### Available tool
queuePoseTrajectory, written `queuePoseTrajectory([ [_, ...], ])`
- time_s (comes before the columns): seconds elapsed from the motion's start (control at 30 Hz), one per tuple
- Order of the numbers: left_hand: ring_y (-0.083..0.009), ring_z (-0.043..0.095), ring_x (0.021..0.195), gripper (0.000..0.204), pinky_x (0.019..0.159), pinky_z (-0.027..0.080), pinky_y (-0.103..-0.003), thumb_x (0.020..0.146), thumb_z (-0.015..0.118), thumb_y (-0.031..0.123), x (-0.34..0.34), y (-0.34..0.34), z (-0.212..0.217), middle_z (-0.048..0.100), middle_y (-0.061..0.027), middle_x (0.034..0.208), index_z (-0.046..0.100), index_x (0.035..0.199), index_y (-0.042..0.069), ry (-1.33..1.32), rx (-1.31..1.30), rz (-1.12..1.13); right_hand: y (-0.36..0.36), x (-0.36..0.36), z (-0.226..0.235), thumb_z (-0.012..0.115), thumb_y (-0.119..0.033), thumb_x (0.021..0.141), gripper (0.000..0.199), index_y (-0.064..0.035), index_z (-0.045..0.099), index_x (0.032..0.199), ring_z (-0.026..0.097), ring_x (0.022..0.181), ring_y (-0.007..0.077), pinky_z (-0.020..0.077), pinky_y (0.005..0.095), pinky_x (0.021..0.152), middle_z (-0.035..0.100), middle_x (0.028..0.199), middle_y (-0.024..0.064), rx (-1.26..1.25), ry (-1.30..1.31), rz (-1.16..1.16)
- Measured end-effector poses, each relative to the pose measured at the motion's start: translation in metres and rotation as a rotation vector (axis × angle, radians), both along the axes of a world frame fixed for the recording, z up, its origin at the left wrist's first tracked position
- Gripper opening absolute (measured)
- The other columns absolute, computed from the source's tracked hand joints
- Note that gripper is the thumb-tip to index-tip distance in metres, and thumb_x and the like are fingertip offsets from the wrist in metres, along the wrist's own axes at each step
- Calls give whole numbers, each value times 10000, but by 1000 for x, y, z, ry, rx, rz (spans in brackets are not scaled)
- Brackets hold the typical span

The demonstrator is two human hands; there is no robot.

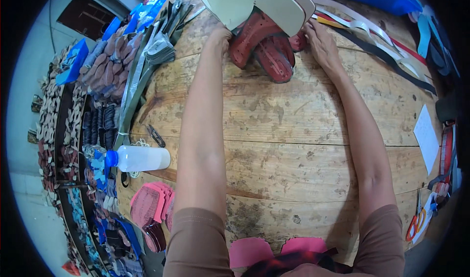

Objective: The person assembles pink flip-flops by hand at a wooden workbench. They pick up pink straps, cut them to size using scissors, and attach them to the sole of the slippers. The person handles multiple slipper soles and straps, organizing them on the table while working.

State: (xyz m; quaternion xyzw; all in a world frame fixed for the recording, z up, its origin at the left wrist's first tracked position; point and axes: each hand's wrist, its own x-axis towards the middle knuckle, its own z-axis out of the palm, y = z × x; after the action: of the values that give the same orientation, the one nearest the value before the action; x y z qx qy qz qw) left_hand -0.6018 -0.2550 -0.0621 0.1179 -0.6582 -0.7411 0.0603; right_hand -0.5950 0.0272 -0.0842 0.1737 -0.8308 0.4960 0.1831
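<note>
At the far side of the wooden table, both my arms reach out to a heap of dark red, sole-shaped flat pieces (274, 61). Several cream, rounded flat panels (281, 7) lie on top of the heap. My left hand (220, 38) is at the heap's left edge, its fingers curled in against the dark red pieces and partly hidden. At the right edge, my right hand (319, 41) has its fingers bent around a small dark red piece (297, 42), next to the corner of a cream panel.
A white bottle with a blue cap (144, 158) lies on its side at left, near thread snips (156, 136). Pink stacked pieces (152, 201) sit below. Straps (377, 47) spread at far right; orange-handled scissors (416, 223) lie near right. Racks of bundled pieces (73, 130) stand left.
</note>
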Motion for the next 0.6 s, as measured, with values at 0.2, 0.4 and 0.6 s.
queuePoseTrajectory([
  [0.2,-230,671,823,227,713,566,-382,904,531,29,13,36,21,674,-111,1002,618,1114,20,78,118,131,15,7,1,510,-353,932,358,-160,609,1218,625,967,366,471,426,832,670,1017,185,134,18,85],
  [0.4,-213,663,850,230,764,523,-359,872,592,88,48,66,5,697,-98,1000,683,1066,3,18,112,35,39,41,-6,571,-210,887,306,-48,631,1139,624,966,343,467,396,844,664,1038,192,-83,-78,103],
  [0.6,-225,681,866,331,749,538,-369,869,614,200,117,142,4,704,-129,956,655,1074,-57,-22,-22,-204,110,145,4,582,-136,920,250,47,618,1087,607,906,198,466,326,807,673,1006,158,-92,-163,-31],
])
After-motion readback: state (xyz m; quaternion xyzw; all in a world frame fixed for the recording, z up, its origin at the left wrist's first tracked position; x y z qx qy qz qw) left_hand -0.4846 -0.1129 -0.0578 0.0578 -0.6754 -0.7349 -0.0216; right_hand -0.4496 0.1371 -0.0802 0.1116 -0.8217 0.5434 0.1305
